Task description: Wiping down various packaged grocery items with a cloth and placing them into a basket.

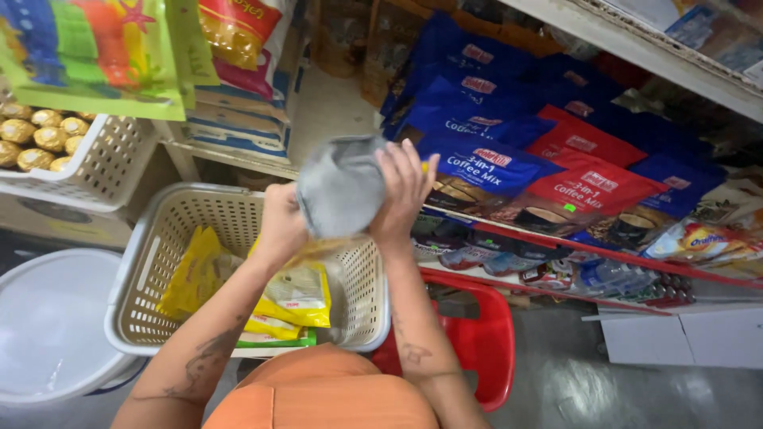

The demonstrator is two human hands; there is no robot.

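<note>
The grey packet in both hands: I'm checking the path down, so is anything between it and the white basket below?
Nothing visible. Left hand and right hand hold the grey packet directly above the white basket; only yellow packets lie inside.

Bare tattooed forearms, orange garment (326, 389)

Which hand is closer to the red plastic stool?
The right hand. It grips the right edge of the silvery packet, above the red stool. The left hand holds the packet's left side, over the white basket, farther away.
</note>
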